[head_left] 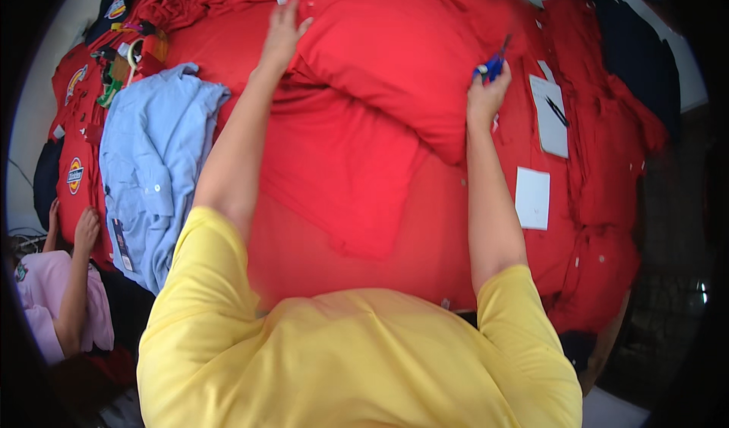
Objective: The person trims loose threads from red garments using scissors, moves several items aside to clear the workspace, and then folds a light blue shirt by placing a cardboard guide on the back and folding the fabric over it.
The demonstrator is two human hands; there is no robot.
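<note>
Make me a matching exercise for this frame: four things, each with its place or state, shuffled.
1. Left hand
2. Blue tool
3. Light blue shirt
4. White pad

A. Under a slim black item
B. With a dark tag at its lower left
C. In the right hand
D. Open, at the red cloth

Pairs: 1-D, 2-C, 3-B, 4-A

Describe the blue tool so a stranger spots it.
Find the big red cloth heap at upper centre. By its right edge, the right hand holds the small blue tool. Unlike the black tool lying on white paper nearby, it's blue and held.
</note>
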